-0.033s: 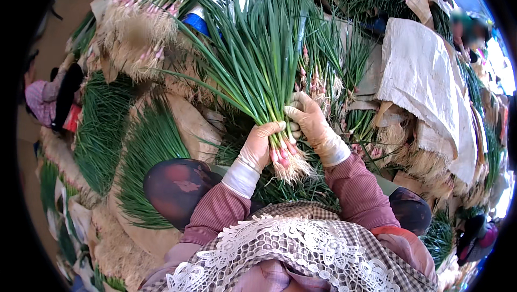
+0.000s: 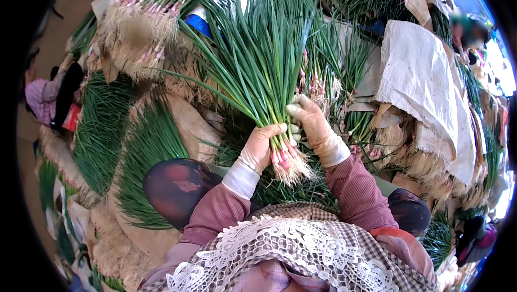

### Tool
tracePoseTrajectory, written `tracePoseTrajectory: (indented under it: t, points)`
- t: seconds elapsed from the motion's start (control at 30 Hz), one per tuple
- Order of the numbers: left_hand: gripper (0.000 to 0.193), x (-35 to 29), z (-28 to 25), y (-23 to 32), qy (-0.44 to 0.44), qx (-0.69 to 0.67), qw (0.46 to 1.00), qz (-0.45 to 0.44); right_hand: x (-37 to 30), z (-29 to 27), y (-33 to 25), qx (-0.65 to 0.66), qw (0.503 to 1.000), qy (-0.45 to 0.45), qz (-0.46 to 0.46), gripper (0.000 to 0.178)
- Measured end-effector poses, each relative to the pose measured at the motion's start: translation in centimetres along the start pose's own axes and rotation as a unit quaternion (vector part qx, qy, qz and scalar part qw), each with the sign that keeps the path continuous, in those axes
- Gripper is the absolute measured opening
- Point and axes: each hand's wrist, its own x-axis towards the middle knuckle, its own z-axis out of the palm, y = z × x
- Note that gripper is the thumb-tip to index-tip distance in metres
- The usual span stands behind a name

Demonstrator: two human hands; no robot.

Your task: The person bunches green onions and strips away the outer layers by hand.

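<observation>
Two gloved hands on show: left hand [image 2: 260, 146] and right hand [image 2: 315, 127], both wrapped round one bunch of green onions [image 2: 258, 71]. One more rooty bundle [image 2: 141, 28] up near the top left corner of the heap. Two flat spreads of green tops [image 2: 99, 125] and [image 2: 148, 152] on the left side. One pale sack [image 2: 425, 82] over the right side. One other person [image 2: 46, 95] at the left edge. Loose bundles further back too tangled to count.

We have a single head-worn fisheye view, looking steeply down over our chest and forearms, which enter from the lower edge. It sits close above our hands [image 2: 291, 138] at picture centre; straight edges bend toward the dark round rim.
</observation>
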Motion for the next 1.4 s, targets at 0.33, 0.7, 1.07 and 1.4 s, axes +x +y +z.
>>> tracePoseTrajectory:
  t: [0.33, 0.7, 1.07, 1.4]
  points:
    - [0.026, -1.6, 1.2, -0.6, -0.003, -0.053, 0.999, -0.006, 1.0, 2.2, 0.4, 0.322, 0.947, -0.008, 0.008, 0.026]
    - [0.026, -1.2, 0.2, -0.6, -0.092, -0.021, 0.995, -0.018, 1.2, -0.1, 1.1, 0.358, 0.92, -0.159, 0.015, 0.026]
    - [0.015, -0.6, 0.8, -1.4, 0.055, 0.096, 0.993, -0.035, 1.6, -1.2, -0.8, -0.276, 0.924, 0.22, -0.147, 0.02]
    - [0.014, -0.8, 0.7, -1.9, 0.119, 0.126, 0.985, -0.004, 0.4, -2.0, 1.4, -0.249, 0.928, 0.217, -0.172, 0.021]
